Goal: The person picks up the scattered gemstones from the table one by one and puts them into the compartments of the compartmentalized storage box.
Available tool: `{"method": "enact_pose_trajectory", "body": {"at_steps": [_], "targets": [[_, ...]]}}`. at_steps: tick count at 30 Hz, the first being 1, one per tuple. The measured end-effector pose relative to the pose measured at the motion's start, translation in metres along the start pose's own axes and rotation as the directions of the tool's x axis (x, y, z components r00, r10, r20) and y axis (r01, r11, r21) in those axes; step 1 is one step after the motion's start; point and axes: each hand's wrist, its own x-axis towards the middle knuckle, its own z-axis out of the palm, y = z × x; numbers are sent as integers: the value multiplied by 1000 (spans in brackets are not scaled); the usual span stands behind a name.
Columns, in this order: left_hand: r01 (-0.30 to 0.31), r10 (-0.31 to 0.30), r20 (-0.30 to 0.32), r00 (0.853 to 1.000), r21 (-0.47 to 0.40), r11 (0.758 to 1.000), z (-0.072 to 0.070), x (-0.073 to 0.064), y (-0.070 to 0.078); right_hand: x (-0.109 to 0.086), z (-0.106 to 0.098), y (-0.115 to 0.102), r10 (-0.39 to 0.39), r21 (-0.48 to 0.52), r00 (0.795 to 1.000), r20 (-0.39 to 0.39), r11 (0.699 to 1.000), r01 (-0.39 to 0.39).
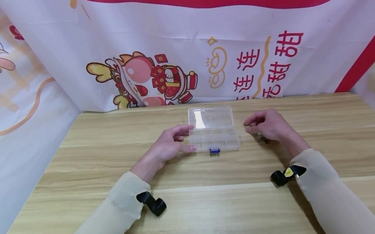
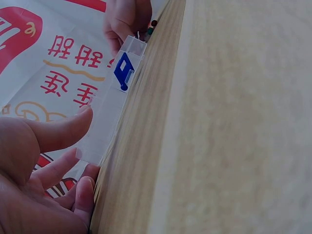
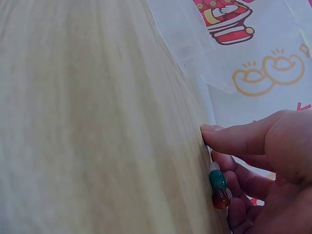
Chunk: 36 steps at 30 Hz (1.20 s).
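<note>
A clear plastic compartment box (image 1: 214,140) lies on the table, its lid (image 1: 216,117) folded back and a blue latch (image 1: 214,151) at its front. My left hand (image 1: 170,144) holds the box's left end, thumb at the front, fingers farther back. A small bead (image 1: 231,133) shows in the right part of the box. To the right of the box, my right hand (image 1: 268,124) pinches a small whitish piece, mostly covered by the fingertips. Under that hand lie a green bead (image 3: 218,180), a reddish-brown bead (image 3: 221,199) and a whitish bead (image 3: 214,166).
The wooden table (image 1: 196,213) ends at the back against a printed white and red cloth (image 1: 173,32). More cloth hangs at both sides. A black wrist camera sits on each sleeve, the left camera (image 1: 152,203) and the right camera (image 1: 284,176).
</note>
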Motion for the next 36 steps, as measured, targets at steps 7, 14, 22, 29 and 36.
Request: {"method": "enact_pose_trajectory", "body": {"at_steps": [7, 14, 22, 29, 36], "targets": [[-4, 4, 2, 1000, 1, 1000, -1, -1, 0, 1, 1, -1, -14, -18, 1000, -1, 1000, 14], [-1, 1, 2, 1000, 5, 1000, 0, 1, -1, 3, 1, -2, -34, -42, 999, 19, 998, 35], [-8, 8, 4, 1000, 7, 1000, -1, -1, 0, 1, 0, -4, -37, -61, 999, 17, 997, 38], [-5, 5, 0, 1000, 10, 1000, -1, -1, 0, -3, -2, -9, -51, -32, 999, -2, 998, 50], [1, -1, -4, 1000, 11, 1000, -1, 1, -1, -4, -4, -11, -141, 11, 990, -15, 990, 142]]}}
